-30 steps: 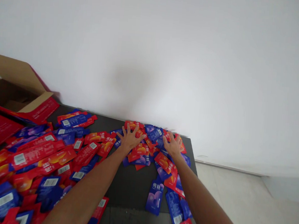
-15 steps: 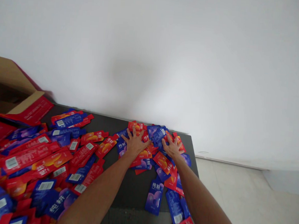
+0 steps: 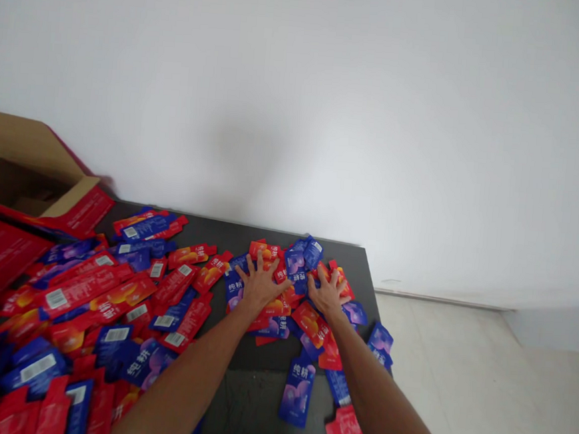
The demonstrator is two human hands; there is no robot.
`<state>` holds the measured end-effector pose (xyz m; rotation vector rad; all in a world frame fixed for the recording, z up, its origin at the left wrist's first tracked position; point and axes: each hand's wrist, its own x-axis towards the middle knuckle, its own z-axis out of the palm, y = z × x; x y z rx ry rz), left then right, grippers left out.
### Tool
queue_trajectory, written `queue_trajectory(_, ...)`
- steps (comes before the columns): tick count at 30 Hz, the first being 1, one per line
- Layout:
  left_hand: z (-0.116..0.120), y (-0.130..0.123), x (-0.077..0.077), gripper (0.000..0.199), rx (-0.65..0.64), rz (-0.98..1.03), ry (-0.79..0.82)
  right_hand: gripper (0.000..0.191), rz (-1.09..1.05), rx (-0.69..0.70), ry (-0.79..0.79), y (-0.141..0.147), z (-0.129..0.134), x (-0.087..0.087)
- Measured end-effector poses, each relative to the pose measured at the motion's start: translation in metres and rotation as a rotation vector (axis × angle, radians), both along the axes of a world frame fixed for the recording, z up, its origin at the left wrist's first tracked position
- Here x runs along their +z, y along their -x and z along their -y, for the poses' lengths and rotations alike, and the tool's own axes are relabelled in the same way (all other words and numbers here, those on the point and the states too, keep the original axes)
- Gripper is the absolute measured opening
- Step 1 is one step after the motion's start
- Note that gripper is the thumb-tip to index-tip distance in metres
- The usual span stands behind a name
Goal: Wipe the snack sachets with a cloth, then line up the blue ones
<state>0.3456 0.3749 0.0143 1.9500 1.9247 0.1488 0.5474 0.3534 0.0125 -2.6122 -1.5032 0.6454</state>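
Observation:
Both of my hands rest on a loose heap of red and blue flat packets on a dark tabletop (image 3: 253, 358). My left hand (image 3: 260, 285) lies with its fingers spread over red-orange packets (image 3: 276, 306). To its right, my right hand (image 3: 329, 292) is also spread, palm down, touching red and blue packets. Between the two hands are blue packets (image 3: 296, 263). A blue packet (image 3: 298, 393) with purple fruit pictures lies nearer to me, apart from both hands. What lies beneath my palms is hidden.
A large pile of red and blue packets (image 3: 113, 297) covers the left side. Behind it stands an open red cardboard box (image 3: 76, 212). A white wall (image 3: 298, 111) borders the table's back; tiled floor (image 3: 458, 371) lies right. One blue packet (image 3: 380, 341) sits at the right edge.
The view has shifted slightly. My spread hands stay on the heap, the right a little closer to the left. A blue packet now shows at the right table edge, beside my right forearm.

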Motion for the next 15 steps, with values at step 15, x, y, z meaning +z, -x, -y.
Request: queue_trajectory(15,0.062,0.018,-0.002,0.088,-0.038,0.0,0.008,0.064,0.023,0.033,-0.215,-0.014,0.079,0.027)
